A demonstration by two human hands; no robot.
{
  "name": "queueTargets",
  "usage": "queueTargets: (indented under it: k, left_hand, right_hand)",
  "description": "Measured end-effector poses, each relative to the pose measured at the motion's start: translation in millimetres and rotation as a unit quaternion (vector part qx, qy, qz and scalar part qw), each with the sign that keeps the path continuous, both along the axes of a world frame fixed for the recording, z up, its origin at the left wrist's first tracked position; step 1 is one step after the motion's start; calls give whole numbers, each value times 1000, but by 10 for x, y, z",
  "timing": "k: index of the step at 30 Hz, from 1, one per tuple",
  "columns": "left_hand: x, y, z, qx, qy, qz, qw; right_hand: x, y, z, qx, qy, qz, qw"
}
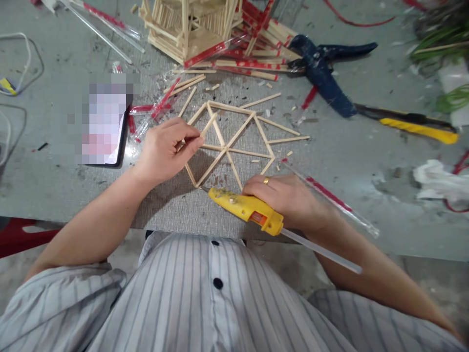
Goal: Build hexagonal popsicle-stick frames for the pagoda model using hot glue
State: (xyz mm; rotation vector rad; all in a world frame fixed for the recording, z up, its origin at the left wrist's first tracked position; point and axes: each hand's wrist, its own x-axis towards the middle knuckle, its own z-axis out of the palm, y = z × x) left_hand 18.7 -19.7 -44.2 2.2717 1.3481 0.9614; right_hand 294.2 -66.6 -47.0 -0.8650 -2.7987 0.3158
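Note:
A flat six-sided frame of thin wooden sticks (240,151) with spokes meeting at its middle lies on the table in front of me. My left hand (168,146) is over its left side, thumb and forefinger pinching a short wooden stick (209,126) that slants up to the right. My right hand (273,195) is wrapped round a yellow glue gun (234,203) at the frame's near edge. The gun's nozzle points left, close to the near left corner; whether it touches is unclear. A clear glue stick (322,250) sticks out of its back end.
A stick-built wooden structure (190,29) and red-wrapped chopsticks (252,63) stand at the back. To the right lie dark blue cutters (326,73) and a yellow utility knife (417,128). A phone (106,124) is at left. Stick scraps and plastic wrappers (330,193) litter the grey table.

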Motion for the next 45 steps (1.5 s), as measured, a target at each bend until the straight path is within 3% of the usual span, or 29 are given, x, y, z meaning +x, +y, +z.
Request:
queueTargets:
  k: [4, 9, 31, 38, 45]
  left_hand:
    - [-1, 11, -8, 14, 6, -3, 1000]
    - [-15, 25, -36, 48, 6, -9, 999]
    - [-19, 24, -23, 67, 31, -13, 997]
    - [-20, 25, -16, 69, 20, -18, 997]
    - [-28, 39, -21, 81, -11, -26, 996]
  right_hand:
    - [-24, 15, 19, 23, 16, 39, 999]
    - [-52, 2, 31, 27, -11, 31, 999]
    - [-58, -24, 1, 37, -69, -2, 997]
    - [-66, -11, 22, 43, -55, -7, 998]
    - [-5, 33, 99, 55, 51, 11, 997]
